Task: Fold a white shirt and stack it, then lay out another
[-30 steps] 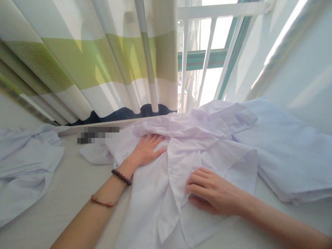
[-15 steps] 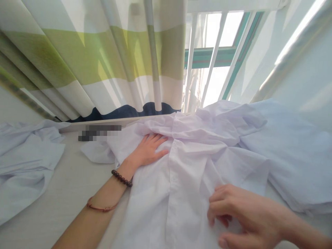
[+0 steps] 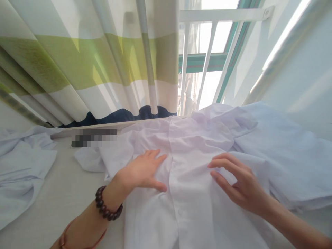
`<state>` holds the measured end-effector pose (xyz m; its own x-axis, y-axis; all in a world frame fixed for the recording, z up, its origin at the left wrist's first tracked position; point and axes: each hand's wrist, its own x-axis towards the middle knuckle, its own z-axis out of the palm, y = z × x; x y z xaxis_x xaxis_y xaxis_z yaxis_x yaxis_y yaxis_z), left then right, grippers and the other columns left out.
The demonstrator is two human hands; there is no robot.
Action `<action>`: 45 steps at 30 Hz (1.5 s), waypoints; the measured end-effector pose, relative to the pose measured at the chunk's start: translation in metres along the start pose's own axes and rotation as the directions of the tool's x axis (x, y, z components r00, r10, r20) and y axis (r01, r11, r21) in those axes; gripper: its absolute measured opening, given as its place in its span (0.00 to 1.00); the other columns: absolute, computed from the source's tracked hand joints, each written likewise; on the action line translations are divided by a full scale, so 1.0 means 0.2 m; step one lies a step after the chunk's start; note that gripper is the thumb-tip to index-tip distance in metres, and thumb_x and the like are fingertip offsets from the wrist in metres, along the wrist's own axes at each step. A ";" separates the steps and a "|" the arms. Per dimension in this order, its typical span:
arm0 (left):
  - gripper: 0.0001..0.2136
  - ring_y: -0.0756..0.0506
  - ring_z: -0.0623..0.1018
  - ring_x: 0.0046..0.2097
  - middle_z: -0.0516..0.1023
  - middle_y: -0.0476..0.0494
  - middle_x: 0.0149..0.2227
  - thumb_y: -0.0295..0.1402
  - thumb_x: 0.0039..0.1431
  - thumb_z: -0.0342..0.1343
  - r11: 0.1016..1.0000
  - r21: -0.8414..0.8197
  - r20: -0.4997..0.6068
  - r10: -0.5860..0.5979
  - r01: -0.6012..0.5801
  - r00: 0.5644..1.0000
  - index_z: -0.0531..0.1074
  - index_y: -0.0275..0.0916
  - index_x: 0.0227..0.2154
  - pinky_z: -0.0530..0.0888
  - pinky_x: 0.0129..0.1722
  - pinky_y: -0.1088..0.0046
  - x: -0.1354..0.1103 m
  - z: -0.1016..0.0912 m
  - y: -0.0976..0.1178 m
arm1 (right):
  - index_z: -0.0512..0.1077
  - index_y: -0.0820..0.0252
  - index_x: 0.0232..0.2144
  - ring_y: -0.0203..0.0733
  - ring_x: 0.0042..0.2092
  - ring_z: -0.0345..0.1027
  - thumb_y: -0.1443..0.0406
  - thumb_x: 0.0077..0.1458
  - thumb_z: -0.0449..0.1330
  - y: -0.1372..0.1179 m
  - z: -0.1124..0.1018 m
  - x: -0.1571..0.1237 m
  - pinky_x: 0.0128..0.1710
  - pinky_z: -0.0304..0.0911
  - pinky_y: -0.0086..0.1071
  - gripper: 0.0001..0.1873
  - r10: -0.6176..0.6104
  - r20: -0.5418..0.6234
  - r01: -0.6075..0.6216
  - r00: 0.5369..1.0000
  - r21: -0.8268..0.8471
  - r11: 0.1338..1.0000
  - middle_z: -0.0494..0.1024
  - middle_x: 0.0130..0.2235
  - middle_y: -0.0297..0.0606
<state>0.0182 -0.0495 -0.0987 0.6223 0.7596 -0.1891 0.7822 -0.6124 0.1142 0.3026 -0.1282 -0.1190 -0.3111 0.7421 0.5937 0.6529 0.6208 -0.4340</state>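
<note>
A white shirt [image 3: 192, 193] lies spread on the pale surface [image 3: 64, 197] in front of me, its front placket running down the middle. My left hand [image 3: 141, 171] lies flat on the shirt left of the placket, fingers stretched out and open. A dark bead bracelet [image 3: 105, 209] circles that wrist. My right hand [image 3: 237, 183] rests on the cloth right of the placket, fingers apart and slightly curled, holding nothing.
A second pale shirt [image 3: 285, 155] lies bunched at the right, partly under the first. More pale cloth [image 3: 20, 169] lies at the left edge. Striped green and white curtains [image 3: 90, 62] hang behind, beside a barred window [image 3: 207, 55].
My left hand slid toward me along the shirt. My right hand moved from the lower edge up and onto the right front panel, and the shirt front now lies flatter.
</note>
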 end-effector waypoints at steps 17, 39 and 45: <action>0.32 0.32 0.51 0.68 0.50 0.36 0.69 0.51 0.61 0.46 0.983 -0.012 0.004 -0.184 0.184 0.983 0.53 0.42 0.65 0.54 0.63 0.48 0.09 0.07 0.03 | 0.74 0.56 0.32 0.46 0.34 0.74 0.50 0.63 0.49 -0.13 -0.07 0.04 0.33 0.64 0.37 0.21 0.235 0.612 -0.097 0.755 -0.250 0.963 0.79 0.33 0.39; 0.22 0.35 0.76 0.49 0.78 0.37 0.47 0.50 0.60 0.46 0.979 -0.151 -0.009 -0.138 0.136 0.990 0.75 0.42 0.46 0.69 0.49 0.58 0.10 -0.11 -0.02 | 0.61 0.58 0.62 0.61 0.63 0.55 0.50 0.64 0.45 0.09 0.28 0.31 0.55 0.57 0.48 0.31 0.307 0.468 -0.070 0.829 -0.458 0.886 0.58 0.65 0.57; 0.11 0.40 0.75 0.44 0.77 0.38 0.40 0.35 0.57 0.48 0.933 -0.205 -0.218 -0.337 0.295 0.916 0.74 0.37 0.33 0.68 0.45 0.66 0.38 -0.20 -0.22 | 0.74 0.64 0.41 0.50 0.50 0.69 0.64 0.66 0.40 0.13 0.27 0.73 0.46 0.60 0.36 0.22 0.403 0.352 -0.203 0.845 -0.485 0.851 0.77 0.45 0.51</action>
<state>0.0321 0.0450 -0.0785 0.3127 0.9499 0.0014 0.9194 -0.3030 0.2507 0.2364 0.0100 -0.0797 -0.2431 0.9660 0.0882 0.9534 0.2547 -0.1616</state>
